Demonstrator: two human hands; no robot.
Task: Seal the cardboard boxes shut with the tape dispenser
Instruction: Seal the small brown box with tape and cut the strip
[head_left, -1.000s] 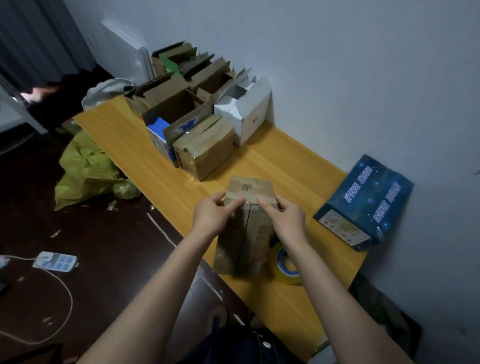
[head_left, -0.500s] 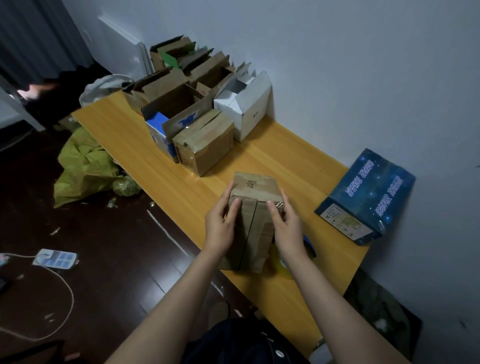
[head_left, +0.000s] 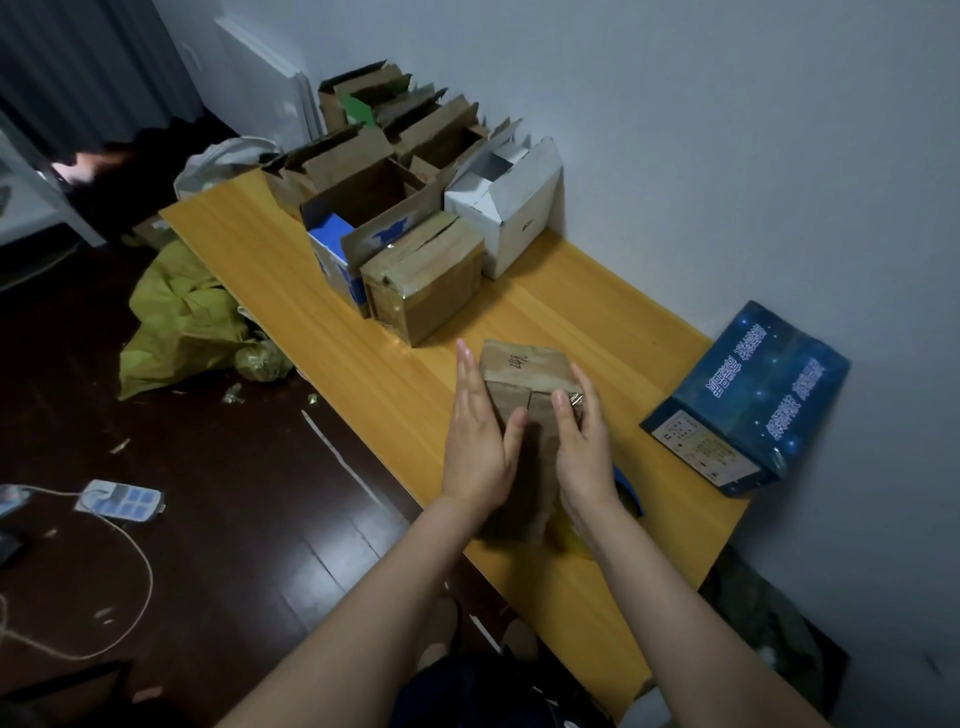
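Note:
A small brown cardboard box (head_left: 522, 371) with handwriting on its far face stands near the front edge of the wooden table (head_left: 597, 322). My left hand (head_left: 475, 447) lies flat against its left side, fingers straight, thumb on the top flaps. My right hand (head_left: 582, 447) presses the right side with straight fingers. The box's two top flaps meet in a seam between my thumbs. The tape roll (head_left: 626, 493), yellow with a blue core, lies on the table behind my right wrist, mostly hidden.
A taped brown box (head_left: 426, 280) stands further back, beside open cardboard boxes (head_left: 358, 208) and a white box (head_left: 511, 208) against the wall. A dark blue carton (head_left: 748, 405) leans on the wall at right. Floor at left holds a green bag (head_left: 182, 322) and power strip (head_left: 122, 499).
Both hands slid from the box's far top edge toward me along its sides. The fingers went from curled over the edge to straight and flat.

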